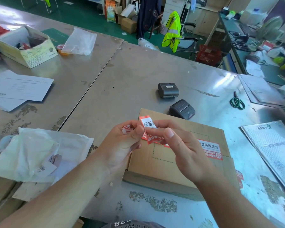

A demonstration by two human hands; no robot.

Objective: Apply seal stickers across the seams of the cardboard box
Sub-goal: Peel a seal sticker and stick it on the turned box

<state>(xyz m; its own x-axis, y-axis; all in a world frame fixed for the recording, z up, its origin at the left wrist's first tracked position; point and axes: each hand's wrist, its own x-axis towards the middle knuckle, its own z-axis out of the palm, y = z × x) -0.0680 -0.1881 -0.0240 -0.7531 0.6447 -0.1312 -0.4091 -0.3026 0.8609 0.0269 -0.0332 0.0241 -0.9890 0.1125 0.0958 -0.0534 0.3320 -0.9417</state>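
Note:
A flat cardboard box (155, 163) lies on the metal table (122, 83) in front of me. One red and white seal sticker (211, 149) is stuck across its right seam. Above the box both hands pinch another red and white seal sticker (148, 123), which is curled and creased. My left hand (122, 145) grips its left side and also holds crumpled red and white scraps (126, 129). My right hand (179, 145) pinches the sticker's right side between thumb and fingers.
Two black label printers (168, 90) (182, 109) stand behind the box. Green scissors (237, 102) lie to the right, a silver mailer (273, 152) at the right edge. White plastic bags (31, 153) lie left, papers (20, 88) and an open carton (25, 46) farther back.

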